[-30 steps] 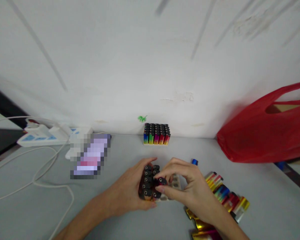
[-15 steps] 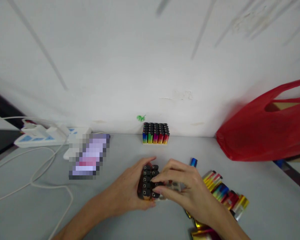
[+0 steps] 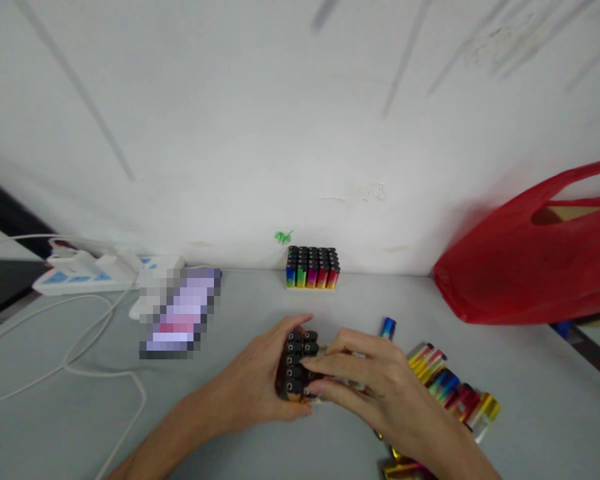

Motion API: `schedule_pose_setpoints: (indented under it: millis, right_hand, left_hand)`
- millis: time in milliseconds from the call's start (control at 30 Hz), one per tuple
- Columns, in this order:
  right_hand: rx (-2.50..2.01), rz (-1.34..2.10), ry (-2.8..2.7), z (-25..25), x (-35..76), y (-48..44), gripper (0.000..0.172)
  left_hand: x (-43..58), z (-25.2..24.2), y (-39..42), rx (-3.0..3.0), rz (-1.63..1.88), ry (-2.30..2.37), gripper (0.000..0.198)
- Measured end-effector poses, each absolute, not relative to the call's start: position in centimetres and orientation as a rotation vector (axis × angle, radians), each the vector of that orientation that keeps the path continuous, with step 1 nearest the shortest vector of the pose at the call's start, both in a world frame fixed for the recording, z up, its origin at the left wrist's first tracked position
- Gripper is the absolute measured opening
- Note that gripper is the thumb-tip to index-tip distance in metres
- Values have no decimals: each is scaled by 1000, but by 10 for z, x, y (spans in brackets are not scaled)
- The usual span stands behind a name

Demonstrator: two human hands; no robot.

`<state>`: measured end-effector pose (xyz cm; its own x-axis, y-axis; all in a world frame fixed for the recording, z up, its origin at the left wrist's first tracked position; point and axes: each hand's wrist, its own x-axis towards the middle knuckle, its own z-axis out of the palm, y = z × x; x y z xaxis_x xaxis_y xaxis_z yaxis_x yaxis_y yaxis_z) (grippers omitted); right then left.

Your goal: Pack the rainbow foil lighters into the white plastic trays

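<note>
My left hand (image 3: 250, 383) is wrapped round the left side of a cluster of upright lighters (image 3: 293, 360) with black tops, standing in two visible columns. A pale edge shows beneath them, mostly hidden by the fingers. From the right, my right hand (image 3: 380, 377) reaches in, its thumb and fingertips closed on a lighter (image 3: 314, 375) in the right column. Most of that lighter is covered by the fingers. Close by on the right lie several loose, shiny coloured lighters (image 3: 447, 387), with a blue lighter (image 3: 389, 327) apart from them and gold ones (image 3: 400, 471) partly under my right wrist.
A packed block of rainbow lighters (image 3: 313, 268) stands against the wall (image 3: 300, 133). At the left are a phone (image 3: 185, 313), a white power strip (image 3: 65, 280) and loose white cables (image 3: 100, 370) on the grey table (image 3: 220, 440). A red bag (image 3: 525, 267) sits at the right.
My right hand has lowered slightly, and its fingers now cover more of the right column of lighters. My left hand keeps its hold on the cluster.
</note>
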<state>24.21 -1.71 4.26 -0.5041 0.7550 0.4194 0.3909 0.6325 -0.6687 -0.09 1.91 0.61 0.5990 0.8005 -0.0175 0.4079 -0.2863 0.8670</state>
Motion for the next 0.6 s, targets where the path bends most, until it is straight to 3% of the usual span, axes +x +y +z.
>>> schedule_pose_setpoints:
  millis: [167,300,400,500,600]
  right_hand:
    - [-1145,490,-2003,40,241,-17,29]
    - [-2049,-26,-1617,40,255,-7,31]
    - [-2547,-162,-1599,37,273,1,40]
    - [-2636,-101,-1688,31,287,6,47]
    - [-2555,-10,-1694,23,293,8,40]
  left_hand:
    - [-1,4,21,1910,545,949,110]
    - [0,6,20,1887,480,984,114]
    - [2,10,18,1871,466,1001,126]
    - [3,12,15,1856,484,1025,149]
    - [4,13,15,1841,510,1018,153]
